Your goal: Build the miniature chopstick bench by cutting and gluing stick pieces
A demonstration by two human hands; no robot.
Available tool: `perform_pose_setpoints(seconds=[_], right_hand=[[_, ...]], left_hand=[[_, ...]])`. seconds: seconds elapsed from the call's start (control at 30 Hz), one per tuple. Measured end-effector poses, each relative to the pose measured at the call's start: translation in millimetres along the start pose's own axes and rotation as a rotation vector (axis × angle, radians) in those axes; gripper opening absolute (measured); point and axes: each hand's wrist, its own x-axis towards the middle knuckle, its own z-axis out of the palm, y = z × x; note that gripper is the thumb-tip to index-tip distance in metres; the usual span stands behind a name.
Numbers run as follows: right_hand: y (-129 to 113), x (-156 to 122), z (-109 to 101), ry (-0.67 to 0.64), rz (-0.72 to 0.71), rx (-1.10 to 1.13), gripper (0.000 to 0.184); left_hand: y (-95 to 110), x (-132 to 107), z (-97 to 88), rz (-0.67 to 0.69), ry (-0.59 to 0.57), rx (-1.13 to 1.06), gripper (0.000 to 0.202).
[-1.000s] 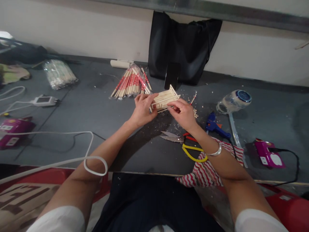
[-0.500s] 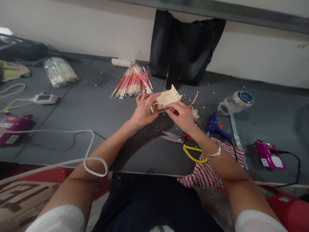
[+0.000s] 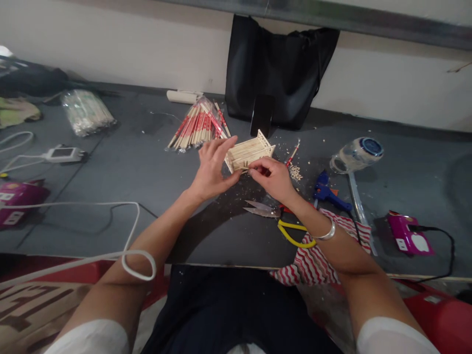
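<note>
A small model built of pale wooden sticks (image 3: 250, 151) is held just above the grey table (image 3: 129, 167), a little past its middle. My left hand (image 3: 211, 169) wraps round the model's left end, fingers curled over its top. My right hand (image 3: 270, 177) pinches the model's near lower edge between thumb and fingertips. A silver bangle sits on my right wrist.
A pack of red-wrapped chopsticks (image 3: 199, 126) lies behind the model, a clear bag of sticks (image 3: 85, 111) at far left. Shears with a yellow handle (image 3: 280, 219), a blue glue gun (image 3: 329, 195), a plastic bottle (image 3: 356, 153), a striped cloth (image 3: 324, 255), pink power strips (image 3: 407, 237) and white cables lie around. A black bag (image 3: 280, 69) leans on the wall.
My left hand has shifted its grip on the model's left end, and my right hand has slid down to its near lower edge. The model stays in place.
</note>
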Motion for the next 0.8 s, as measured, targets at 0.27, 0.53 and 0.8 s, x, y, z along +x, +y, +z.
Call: perform_pose_setpoints(seconds=[0.27, 0.53, 0.8], right_hand=[[-13.8, -8.2, -2.0, -0.118, 0.237, 0.584, 0.036], [-17.6, -28.8, -12.3, -0.123, 0.359, 0.669, 0.039], [-15.3, -34.1, -25.6, -0.209, 0.251, 0.389, 0.032]], left_hand=[[35.4, -6.5, -5.4, -0.108, 0.106, -0.373, 0.018], [41.4, -12.5, 8.9, -0.370, -0.009, -0.826, 0.023], [50.1, -14.6, 19.3, -0.465, 0.008, -1.021, 0.025]])
